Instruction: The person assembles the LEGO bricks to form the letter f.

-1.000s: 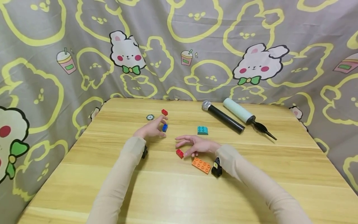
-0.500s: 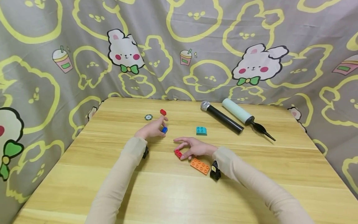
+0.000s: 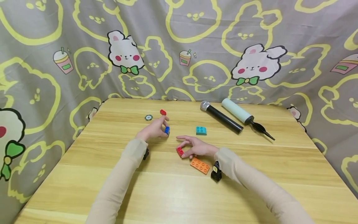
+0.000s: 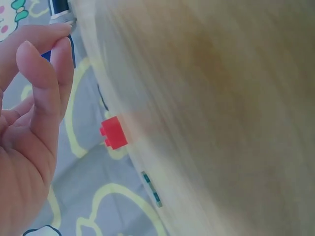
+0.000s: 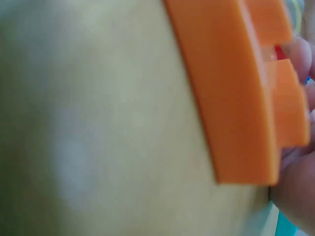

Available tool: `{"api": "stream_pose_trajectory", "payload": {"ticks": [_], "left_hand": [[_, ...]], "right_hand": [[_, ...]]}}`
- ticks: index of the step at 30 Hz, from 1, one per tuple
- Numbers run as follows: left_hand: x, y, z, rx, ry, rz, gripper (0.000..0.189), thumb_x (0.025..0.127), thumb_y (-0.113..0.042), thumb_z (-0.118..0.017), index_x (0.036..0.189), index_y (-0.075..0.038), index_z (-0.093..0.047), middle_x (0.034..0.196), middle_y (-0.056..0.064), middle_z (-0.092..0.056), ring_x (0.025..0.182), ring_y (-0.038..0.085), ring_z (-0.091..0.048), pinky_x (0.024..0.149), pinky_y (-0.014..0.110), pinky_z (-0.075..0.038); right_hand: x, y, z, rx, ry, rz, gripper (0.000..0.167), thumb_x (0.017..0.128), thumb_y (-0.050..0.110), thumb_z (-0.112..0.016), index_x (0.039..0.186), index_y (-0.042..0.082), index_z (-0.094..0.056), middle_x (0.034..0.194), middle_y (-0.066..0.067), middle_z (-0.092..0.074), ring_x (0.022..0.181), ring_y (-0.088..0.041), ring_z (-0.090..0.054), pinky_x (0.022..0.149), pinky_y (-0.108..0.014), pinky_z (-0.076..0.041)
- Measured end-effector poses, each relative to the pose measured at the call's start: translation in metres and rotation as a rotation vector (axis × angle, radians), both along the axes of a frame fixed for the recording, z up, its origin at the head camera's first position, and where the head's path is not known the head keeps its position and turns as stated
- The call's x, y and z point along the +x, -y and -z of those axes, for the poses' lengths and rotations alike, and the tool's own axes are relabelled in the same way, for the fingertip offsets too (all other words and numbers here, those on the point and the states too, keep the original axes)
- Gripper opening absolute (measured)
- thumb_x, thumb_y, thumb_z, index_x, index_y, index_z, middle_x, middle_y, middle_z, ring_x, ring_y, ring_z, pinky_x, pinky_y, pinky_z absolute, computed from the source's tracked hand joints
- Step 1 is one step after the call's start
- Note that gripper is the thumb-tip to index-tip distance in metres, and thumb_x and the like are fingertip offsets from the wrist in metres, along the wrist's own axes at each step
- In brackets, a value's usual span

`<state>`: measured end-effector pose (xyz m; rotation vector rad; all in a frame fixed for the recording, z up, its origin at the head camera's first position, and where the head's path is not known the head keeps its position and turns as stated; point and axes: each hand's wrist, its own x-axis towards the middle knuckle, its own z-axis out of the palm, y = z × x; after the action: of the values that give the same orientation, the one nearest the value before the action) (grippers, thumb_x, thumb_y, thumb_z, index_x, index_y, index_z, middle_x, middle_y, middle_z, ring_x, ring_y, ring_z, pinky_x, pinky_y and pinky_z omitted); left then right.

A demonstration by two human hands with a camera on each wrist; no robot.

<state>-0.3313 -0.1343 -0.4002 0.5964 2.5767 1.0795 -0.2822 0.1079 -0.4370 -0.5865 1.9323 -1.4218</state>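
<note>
At the table, the left hand pinches the blue brick; the right hand pinches a red brick (the orange brick lies just beside).

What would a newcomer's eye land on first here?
Probably the grey curtain behind the table, with its bold white rabbit faces. Next, near the table's middle, the left hand pinching a blue brick and the right hand pinching a red brick. In the right wrist view, the orange brick looms large toward the right.
</note>
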Motion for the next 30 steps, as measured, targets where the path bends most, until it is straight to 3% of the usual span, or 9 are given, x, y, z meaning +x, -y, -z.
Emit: {"api": "stream_pose_trajectory", "payload": {"ticks": [7, 12, 17, 24, 30], "left_hand": [[0.004, -0.006, -0.001, -0.012, -0.069, 0.012, 0.059, 0.075, 0.002, -0.075, 0.125, 0.007, -0.045, 0.114, 0.017, -0.058, 0.083, 0.021, -0.065, 0.064, 0.027, -0.054], [0.008, -0.018, -0.004, 0.071, -0.079, 0.044, 0.061, 0.073, 0.003, -0.075, 0.125, 0.008, -0.044, 0.112, 0.017, -0.058, 0.077, 0.017, -0.061, 0.065, 0.026, -0.052], [0.016, -0.033, -0.011, 0.140, -0.085, 0.085, 0.060, 0.072, 0.004, -0.074, 0.123, 0.008, -0.043, 0.111, 0.018, -0.059, 0.074, 0.016, -0.061, 0.067, 0.025, -0.051], [0.030, -0.054, -0.021, 0.146, -0.097, 0.126, 0.056, 0.073, 0.006, -0.073, 0.121, 0.001, -0.044, 0.112, 0.015, -0.060, 0.075, 0.015, -0.061, 0.068, 0.026, -0.051], [0.044, -0.077, -0.020, 0.163, -0.092, 0.165, 0.058, 0.073, 0.007, -0.074, 0.122, 0.003, -0.045, 0.111, 0.016, -0.061, 0.076, 0.013, -0.061, 0.070, 0.024, -0.052]], "right_hand": [[0.002, -0.018, 0.007, 0.006, -0.057, 0.070, 0.083, 0.081, 0.004, -0.073, 0.150, 0.014, -0.028, 0.129, -0.014, -0.059, 0.052, -0.009, -0.053, 0.048, -0.021, -0.042], [0.002, -0.035, 0.009, -0.010, -0.084, 0.139, 0.083, 0.080, 0.005, -0.074, 0.150, 0.012, -0.029, 0.129, -0.018, -0.057, 0.052, -0.010, -0.053, 0.047, -0.021, -0.043], [0.006, -0.050, 0.007, -0.014, -0.086, 0.192, 0.085, 0.079, 0.003, -0.075, 0.150, 0.011, -0.028, 0.130, -0.019, -0.055, 0.052, -0.010, -0.053, 0.048, -0.021, -0.044], [0.011, -0.069, 0.006, -0.026, -0.087, 0.246, 0.086, 0.078, 0.002, -0.074, 0.150, 0.010, -0.028, 0.130, -0.022, -0.054, 0.052, -0.009, -0.053, 0.049, -0.021, -0.046], [0.012, -0.073, 0.008, -0.016, -0.117, 0.288, 0.086, 0.078, 0.004, -0.076, 0.149, 0.012, -0.029, 0.128, -0.021, -0.057, 0.053, -0.009, -0.053, 0.049, -0.022, -0.046]]}}
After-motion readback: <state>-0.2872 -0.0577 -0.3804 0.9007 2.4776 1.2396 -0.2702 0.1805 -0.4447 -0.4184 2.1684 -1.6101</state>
